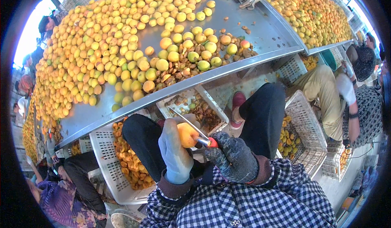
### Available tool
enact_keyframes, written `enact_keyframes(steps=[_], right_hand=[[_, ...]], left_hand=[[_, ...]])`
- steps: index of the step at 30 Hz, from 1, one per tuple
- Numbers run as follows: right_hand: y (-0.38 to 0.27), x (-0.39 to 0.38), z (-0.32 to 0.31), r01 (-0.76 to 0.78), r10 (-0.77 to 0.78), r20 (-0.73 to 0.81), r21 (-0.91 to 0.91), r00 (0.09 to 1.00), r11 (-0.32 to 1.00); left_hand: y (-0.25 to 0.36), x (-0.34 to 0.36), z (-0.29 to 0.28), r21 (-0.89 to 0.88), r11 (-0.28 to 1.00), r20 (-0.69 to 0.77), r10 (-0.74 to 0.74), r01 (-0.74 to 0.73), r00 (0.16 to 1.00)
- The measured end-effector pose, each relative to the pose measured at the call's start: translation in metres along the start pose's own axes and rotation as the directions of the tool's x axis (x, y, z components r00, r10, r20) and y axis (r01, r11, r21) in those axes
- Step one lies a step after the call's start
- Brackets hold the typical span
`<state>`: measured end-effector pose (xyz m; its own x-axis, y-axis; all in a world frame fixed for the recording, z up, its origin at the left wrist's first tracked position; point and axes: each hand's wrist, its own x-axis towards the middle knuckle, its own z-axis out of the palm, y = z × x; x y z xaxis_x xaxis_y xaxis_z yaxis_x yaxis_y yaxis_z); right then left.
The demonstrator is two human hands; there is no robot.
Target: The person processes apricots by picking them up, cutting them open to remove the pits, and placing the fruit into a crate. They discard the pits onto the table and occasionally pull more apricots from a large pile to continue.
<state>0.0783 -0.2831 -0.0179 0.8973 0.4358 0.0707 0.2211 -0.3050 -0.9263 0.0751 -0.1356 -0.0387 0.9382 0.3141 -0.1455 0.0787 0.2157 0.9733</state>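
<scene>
Above my lap, my left hand, in a pale grey-white glove, is closed round an orange apricot. Facing it, my right hand wears a dark grey knit glove and grips a red-handled knife. The knife's metal meets the right side of the fruit, and a long thin blade edge slants up and left behind it. Whether the fruit is cut through cannot be seen. Just beyond my hands is a white crate with brown pits and scraps.
A metal sorting table heaped with apricots rises ahead, its raised edge crossing above my knees. Crates of fruit halves stand at my left and right. Co-workers sit close on both sides.
</scene>
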Motion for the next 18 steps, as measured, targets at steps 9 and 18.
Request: enact_keyframes(steps=[9, 18], right_hand=[[0.0, 0.0, -0.002, -0.022, 0.023, 0.014, -0.104, 1.0, 0.994], [-0.005, 0.009, 0.0, 0.121, -0.074, 0.156, -0.313, 0.985, 0.942]], left_hand=[[0.013, -0.005, 0.012, -0.189, 0.981, 0.022, 0.04, -0.035, 0.999], [0.014, 0.001, 0.023, -0.236, 0.97, -0.198, 0.018, -0.066, 0.98]])
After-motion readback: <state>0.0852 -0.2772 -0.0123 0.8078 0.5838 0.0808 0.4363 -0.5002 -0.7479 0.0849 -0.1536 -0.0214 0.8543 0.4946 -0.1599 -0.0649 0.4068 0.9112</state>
